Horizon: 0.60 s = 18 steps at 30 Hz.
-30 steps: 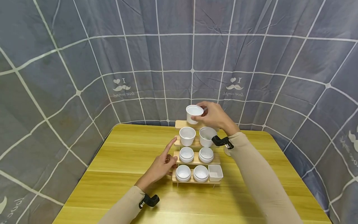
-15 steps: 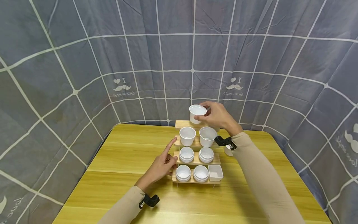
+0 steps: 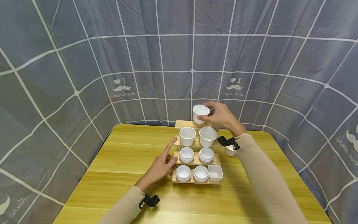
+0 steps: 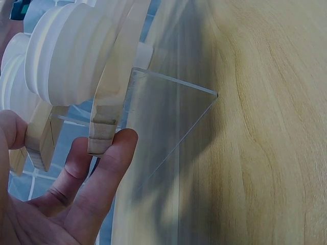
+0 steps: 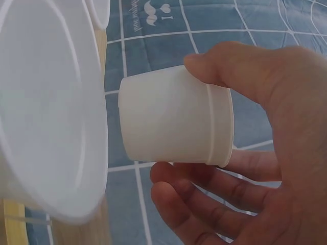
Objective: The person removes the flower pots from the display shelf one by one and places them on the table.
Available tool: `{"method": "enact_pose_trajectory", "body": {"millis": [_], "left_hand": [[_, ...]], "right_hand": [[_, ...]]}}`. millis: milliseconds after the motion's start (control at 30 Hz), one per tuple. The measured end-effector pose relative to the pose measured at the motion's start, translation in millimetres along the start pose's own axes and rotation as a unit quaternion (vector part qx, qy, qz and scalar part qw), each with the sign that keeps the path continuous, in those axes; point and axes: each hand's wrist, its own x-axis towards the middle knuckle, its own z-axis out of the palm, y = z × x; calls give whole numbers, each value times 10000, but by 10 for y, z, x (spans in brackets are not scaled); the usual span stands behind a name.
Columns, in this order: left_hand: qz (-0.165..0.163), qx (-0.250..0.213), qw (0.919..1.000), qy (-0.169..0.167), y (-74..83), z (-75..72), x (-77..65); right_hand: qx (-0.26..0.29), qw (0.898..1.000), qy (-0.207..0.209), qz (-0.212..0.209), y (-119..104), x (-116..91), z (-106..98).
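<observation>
In the head view my right hand (image 3: 222, 117) holds a white round cup (image 3: 198, 115) upright over the top step of a wooden tiered stand (image 3: 181, 124). The right wrist view shows the thumb on one side of this cup (image 5: 168, 117) and fingertips on the other. My left hand (image 3: 159, 169) is at the stand's left side, its index finger stretched along toward the second step from the top. In the left wrist view, two fingertips of that hand (image 4: 82, 209) grip the end of a wooden step (image 4: 102, 122), which has a clear triangular side panel (image 4: 168, 112).
Two deep white cups stand on the second step, one a tall cup (image 3: 187, 137). Low round cups (image 3: 186, 155) fill the lower steps, with a square white cup (image 3: 215, 173) at the front right. Another white cup (image 3: 230, 151) sits on the table (image 3: 134, 155), partly behind the right forearm.
My right hand has shifted to the right along the top step, carrying the white cup with it. The left hand stays where it was at the stand.
</observation>
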Motion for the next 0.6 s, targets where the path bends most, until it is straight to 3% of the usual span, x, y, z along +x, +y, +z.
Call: {"method": "enact_pose_trajectory", "body": {"millis": [600], "left_hand": [[67,27,10000,-17,-30,-1,7]], "right_hand": [[-255,9996,123,27,107,-62,-96]]}}
